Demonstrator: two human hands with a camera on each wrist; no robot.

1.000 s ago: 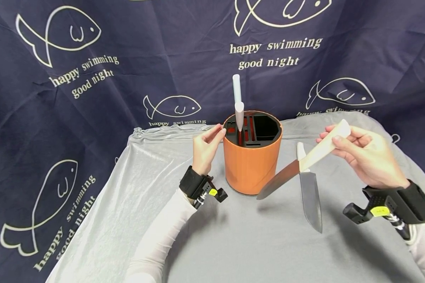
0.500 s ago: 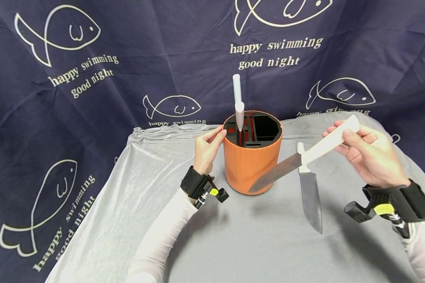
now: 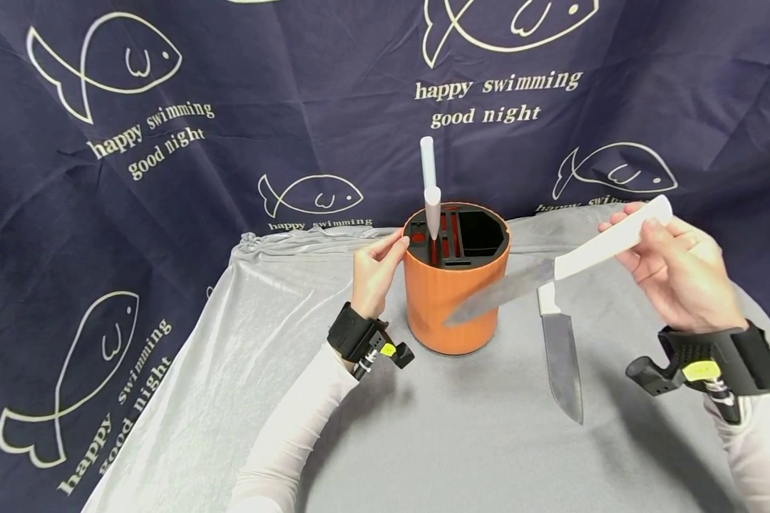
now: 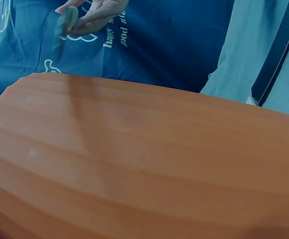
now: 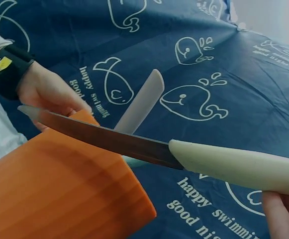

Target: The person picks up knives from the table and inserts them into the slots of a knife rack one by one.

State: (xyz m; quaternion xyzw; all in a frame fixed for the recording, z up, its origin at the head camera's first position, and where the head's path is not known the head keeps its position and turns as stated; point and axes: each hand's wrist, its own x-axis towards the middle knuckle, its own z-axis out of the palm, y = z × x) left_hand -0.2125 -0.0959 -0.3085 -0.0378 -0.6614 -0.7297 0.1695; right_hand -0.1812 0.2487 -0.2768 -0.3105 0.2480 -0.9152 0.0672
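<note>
In the head view my right hand (image 3: 686, 271) holds a kitchen knife (image 3: 606, 246) by its white handle, thumb on the near side. Its blade slants down left and overlaps the front of an orange round knife block (image 3: 455, 306). My left hand (image 3: 375, 274) grips the block's left rim between thumb and fingers. Two knives stand in the black slotted top, one with a pale blue handle (image 3: 428, 162), one with a whitish handle (image 3: 433, 208). The right wrist view shows the held knife (image 5: 229, 164) crossing before the block (image 5: 74, 184). Orange wall (image 4: 144, 159) fills most of the left wrist view.
Another knife (image 3: 562, 363), broad-bladed and white-handled, lies on the grey cloth (image 3: 436, 434) right of the block, its tip toward the front. Its upper handle is partly hidden behind the held knife. A dark blue fish-print curtain (image 3: 334, 92) hangs behind.
My right hand has lifted the knife up and to the right, and its blade has swung flatter, the tip rising across the block's front. The left hand stays at the rim.
</note>
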